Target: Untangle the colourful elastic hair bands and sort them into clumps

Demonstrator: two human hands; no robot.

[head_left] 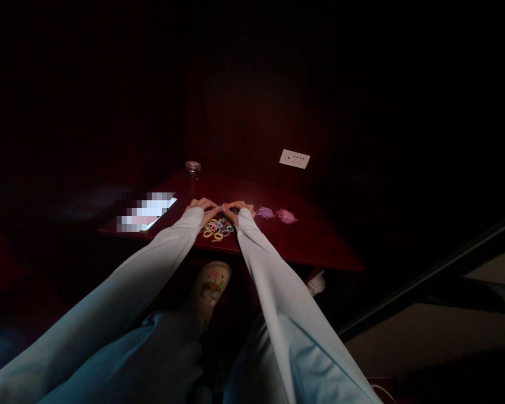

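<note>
My left hand (206, 209) and my right hand (237, 209) meet above a dark red tabletop, fingertips nearly touching. Thumb and forefinger of each are pinched together on something small and pale that I cannot make out. Just below them lies a pile of colourful ring-shaped bands (217, 229), yellow, pink, green and purple, like hair ties. To the right of my right hand rest a small purple heap of thin strands or bands (265, 212) and a similar pink heap (287, 216).
A lit screen (147, 213), partly pixelated, lies at the table's left. Behind it stands a small clear jar (192, 167) with a lid. A white wall socket (294, 159) is on the back panel. Below the table's front edge shows a clog shoe (210, 286).
</note>
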